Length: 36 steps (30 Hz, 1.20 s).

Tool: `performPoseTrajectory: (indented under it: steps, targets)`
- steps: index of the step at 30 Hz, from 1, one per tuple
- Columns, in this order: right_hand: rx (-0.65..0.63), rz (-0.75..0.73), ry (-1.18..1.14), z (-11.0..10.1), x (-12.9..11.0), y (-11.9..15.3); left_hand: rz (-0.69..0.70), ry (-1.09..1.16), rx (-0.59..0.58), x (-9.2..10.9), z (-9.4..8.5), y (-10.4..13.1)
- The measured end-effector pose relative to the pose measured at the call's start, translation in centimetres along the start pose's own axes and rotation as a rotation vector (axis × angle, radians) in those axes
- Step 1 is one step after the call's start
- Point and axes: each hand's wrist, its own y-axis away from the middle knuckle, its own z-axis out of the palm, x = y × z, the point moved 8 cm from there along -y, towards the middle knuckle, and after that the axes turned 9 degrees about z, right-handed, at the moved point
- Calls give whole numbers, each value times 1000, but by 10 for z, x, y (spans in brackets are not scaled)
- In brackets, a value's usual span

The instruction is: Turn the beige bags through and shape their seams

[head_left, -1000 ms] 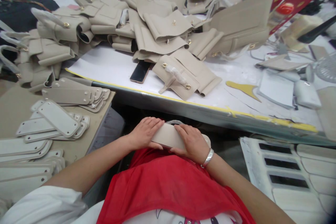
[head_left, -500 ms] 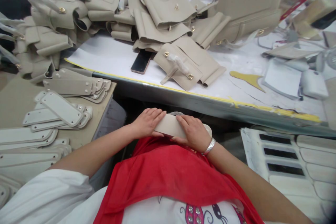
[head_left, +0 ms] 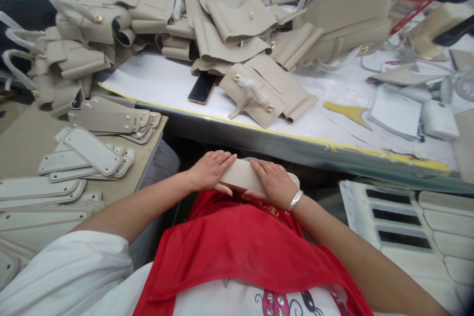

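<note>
Beige oblong piece of smooth, leather-like material was held between both hands, grip unchanged over the last second.
The left hand pinched its left end, fingers together on top, thumb at the near edge; the right hand clasped the right part likewise. Only the thin pale curved strip behind it differed, showing less than earlier; the piece was judged still under handling. Its long axis ran from hand to hand, across the body, broad face upward, a rounded end projecting past the right hand; which end was the front could not be told. Beyond the hands, on the white-covered table, lay a folded beige part with gold-coloured fittings; outside the left hand, stacked pale oblong panels with small holes.
</note>
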Motion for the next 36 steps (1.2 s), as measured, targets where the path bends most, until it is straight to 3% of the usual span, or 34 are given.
performPoseTrajectory:
  steps: [10, 19, 24, 36]
  targets:
    - [6, -2, -13, 2, 1, 1, -108, 97, 6, -6, 3, 1]
    - [18, 73, -40, -3, -11, -10, 87, 107, 11, -3, 0, 3]
    - [29, 72, -58, -4, -27, -23, 97, 46, -19, -1, -1, 3]
    - [41, 68, -65, -5, -30, -20, 114, -33, -28, 1, -1, 6]
